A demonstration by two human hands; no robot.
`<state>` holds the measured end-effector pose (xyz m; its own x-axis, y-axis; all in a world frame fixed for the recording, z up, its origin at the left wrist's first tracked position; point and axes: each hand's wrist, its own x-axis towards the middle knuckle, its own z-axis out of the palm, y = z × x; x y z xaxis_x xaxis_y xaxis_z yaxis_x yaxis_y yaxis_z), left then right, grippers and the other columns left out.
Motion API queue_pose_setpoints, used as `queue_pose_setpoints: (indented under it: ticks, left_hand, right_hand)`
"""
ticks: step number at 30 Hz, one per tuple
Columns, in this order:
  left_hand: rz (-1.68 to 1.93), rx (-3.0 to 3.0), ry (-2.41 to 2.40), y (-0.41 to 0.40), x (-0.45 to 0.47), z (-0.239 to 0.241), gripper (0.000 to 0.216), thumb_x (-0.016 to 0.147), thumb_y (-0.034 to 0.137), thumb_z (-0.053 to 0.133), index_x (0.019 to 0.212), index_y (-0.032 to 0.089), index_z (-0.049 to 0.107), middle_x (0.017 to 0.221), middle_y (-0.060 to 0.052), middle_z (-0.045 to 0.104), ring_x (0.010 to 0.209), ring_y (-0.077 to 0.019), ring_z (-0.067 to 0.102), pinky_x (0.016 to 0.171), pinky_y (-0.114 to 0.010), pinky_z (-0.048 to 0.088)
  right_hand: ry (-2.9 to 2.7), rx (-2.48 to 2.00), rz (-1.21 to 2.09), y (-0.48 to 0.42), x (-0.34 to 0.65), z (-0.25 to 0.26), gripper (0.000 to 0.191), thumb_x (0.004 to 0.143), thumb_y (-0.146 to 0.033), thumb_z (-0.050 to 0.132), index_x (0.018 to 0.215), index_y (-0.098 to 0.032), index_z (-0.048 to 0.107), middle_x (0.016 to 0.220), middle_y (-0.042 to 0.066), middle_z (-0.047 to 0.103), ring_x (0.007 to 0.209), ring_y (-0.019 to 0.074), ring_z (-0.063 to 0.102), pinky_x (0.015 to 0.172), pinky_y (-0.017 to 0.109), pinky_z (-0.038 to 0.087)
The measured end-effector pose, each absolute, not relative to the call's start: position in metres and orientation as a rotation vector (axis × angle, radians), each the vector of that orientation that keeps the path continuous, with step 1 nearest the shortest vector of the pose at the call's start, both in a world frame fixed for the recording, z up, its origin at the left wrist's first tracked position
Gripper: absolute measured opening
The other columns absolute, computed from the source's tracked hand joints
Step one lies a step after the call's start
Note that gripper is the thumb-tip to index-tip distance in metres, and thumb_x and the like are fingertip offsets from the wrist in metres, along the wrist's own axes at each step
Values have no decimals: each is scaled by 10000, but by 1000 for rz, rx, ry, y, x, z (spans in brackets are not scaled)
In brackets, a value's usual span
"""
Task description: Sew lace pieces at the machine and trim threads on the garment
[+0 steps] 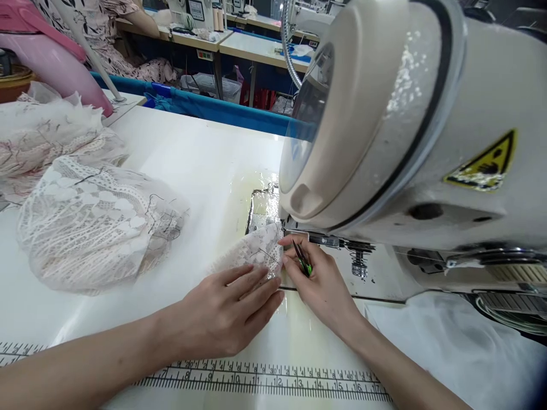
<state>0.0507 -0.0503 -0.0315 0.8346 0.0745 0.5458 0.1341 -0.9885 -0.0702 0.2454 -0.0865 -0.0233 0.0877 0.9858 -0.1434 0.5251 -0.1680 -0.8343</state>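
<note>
A white lace piece (252,250) with a dark thread on it lies at the needle area of a sewing machine (367,114). My left hand (231,310) rests flat on its near edge, fingers stretched out. At the lace's right edge, the thumb and forefinger of my right hand (318,279) come together. Small thread snips (302,259) with dark blades and a green part are tucked in that same hand, blades pointing up and left. The machine head hides the needle from view.
Left on the white table stand a lace cup-shaped piece (89,222) and a heap of lace (47,134) with loose threads. A printed ruler (256,378) runs along the front edge. White fabric (453,341) lies at right. A co-worker's arm (139,23) shows behind.
</note>
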Motion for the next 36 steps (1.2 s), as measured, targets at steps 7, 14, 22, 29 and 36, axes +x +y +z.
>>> queue_pose_setpoints:
  ticks: [7, 14, 22, 29, 36]
  left_hand:
    - [-840, -2920, -184, -53, 50, -35, 304, 941, 85, 443, 1111, 53, 693, 1128, -124, 723, 1003, -283, 701, 869, -402, 616]
    - [-836, -2908, -204, -55, 50, -43, 299, 921, 84, 471, 1132, 38, 679, 1132, -141, 715, 1057, -327, 675, 873, -432, 608]
    - [-798, -2886, -234, -55, 52, -34, 320, 948, 80, 441, 1195, 28, 639, 1186, -146, 695, 1066, -289, 675, 865, -393, 611]
    - [-764, -2863, -384, -52, 53, -38, 264, 933, 89, 518, 1134, -14, 655, 1090, -186, 720, 938, -280, 692, 729, -374, 618]
    - [-819, -2858, -373, -51, 54, -39, 234, 923, 72, 511, 1051, 8, 696, 1044, -178, 734, 1030, -312, 675, 832, -407, 603]
  right_hand:
    - [-1458, -1733, 1035, -86, 247, -22, 227, 916, -297, 453, 1067, -219, 604, 733, -20, 591, 517, 118, 457, 515, 264, 387]
    - [-1504, -1807, 946, -86, 246, -20, 213, 856, -395, 601, 962, -230, 681, 804, 21, 673, 712, 181, 614, 657, 318, 501]
    - [-1460, -1783, 936, -83, 246, -25, 103, 860, -301, 576, 901, -217, 618, 825, 20, 674, 695, 163, 632, 654, 311, 514]
    - [-1462, -1828, 909, -84, 251, -23, 166, 884, -374, 531, 957, -249, 613, 893, 46, 679, 825, 229, 631, 634, 338, 511]
    - [-1462, -1805, 941, -85, 254, -24, 194, 896, -389, 504, 997, -259, 606, 842, 36, 642, 736, 210, 617, 591, 321, 489]
